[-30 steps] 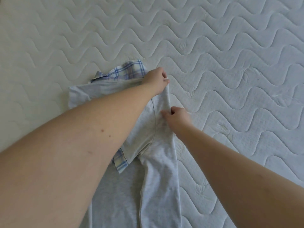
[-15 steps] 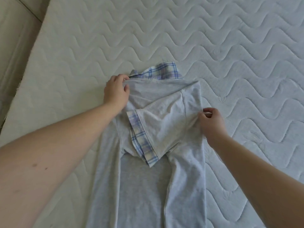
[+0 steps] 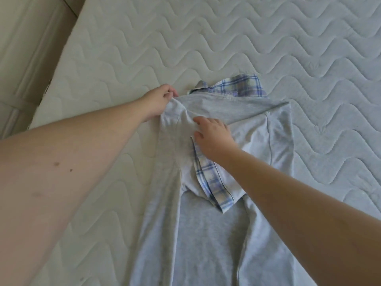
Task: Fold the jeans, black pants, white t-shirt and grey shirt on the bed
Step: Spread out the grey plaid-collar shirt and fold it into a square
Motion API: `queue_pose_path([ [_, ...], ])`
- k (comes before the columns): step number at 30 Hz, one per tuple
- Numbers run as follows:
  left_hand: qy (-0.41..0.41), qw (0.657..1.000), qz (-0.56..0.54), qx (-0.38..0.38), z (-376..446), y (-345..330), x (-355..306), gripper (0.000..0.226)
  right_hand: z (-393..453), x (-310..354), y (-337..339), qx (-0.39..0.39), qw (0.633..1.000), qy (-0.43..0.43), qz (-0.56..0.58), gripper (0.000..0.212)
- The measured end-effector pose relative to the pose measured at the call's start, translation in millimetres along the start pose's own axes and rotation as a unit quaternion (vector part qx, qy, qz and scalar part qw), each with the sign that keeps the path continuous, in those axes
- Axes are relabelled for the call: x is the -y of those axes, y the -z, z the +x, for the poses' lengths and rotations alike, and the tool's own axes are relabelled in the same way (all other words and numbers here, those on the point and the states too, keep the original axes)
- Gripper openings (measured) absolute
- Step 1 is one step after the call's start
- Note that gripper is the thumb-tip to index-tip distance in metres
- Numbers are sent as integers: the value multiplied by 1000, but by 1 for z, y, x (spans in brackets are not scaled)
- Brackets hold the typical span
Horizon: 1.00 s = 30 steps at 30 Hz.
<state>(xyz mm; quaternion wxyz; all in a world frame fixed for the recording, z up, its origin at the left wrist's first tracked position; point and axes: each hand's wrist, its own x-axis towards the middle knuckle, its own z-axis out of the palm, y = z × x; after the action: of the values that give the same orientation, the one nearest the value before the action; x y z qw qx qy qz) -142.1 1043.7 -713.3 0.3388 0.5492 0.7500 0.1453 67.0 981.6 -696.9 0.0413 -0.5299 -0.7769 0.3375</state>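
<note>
Grey shirt (image 3: 206,240) flat on mattress (image 3: 226,38). My left hand (image 3: 159,100) pinches its shoulder corner. My right hand (image 3: 212,135) presses down, fingers loosely spread.

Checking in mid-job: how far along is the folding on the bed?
Done: the grey shirt has its right side and plaid-cuffed sleeve folded inward. In hand: the left hand pinches the left shoulder while the right hand presses the middle. Left: the left side and the lengthwise folds. No jeans, black pants or t-shirt in view.
</note>
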Motion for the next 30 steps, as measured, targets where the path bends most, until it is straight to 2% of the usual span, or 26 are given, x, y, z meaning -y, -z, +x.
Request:
queue_pose_path([
  [3,-32,999,-4,33,6,10,-2,16,24,2,-2,-23,996,-48,-69,45],
  [5,-40,997,-9,59,7,15,-4,13,34,-2,0,-3,990,-85,-117,43],
  [8,-55,989,103,95,10,19,-3,25,37,-12,6,12,980,-111,-162,35],
  [11,-53,984,149,84,14,22,-3,35,35,-17,12,20,981,-103,-162,23],
  [14,-70,970,222,77,18,22,-6,34,31,-23,19,26,984,-104,-146,22],
  [20,-78,943,290,145,24,28,-8,26,20,-41,32,9,985,-102,-136,25],
  [22,-81,929,341,115,26,29,-10,17,18,-41,32,-7,985,-95,-146,23],
  [25,-50,931,359,38,25,19,-14,13,17,-41,31,-53,986,-74,-137,18],
  [28,-31,945,326,-16,18,-1,-15,14,8,-44,26,-113,987,-49,-107,27],
  [30,-27,964,258,-56,9,-10,-11,19,-6,-42,21,-155,983,-28,-96,33],
])
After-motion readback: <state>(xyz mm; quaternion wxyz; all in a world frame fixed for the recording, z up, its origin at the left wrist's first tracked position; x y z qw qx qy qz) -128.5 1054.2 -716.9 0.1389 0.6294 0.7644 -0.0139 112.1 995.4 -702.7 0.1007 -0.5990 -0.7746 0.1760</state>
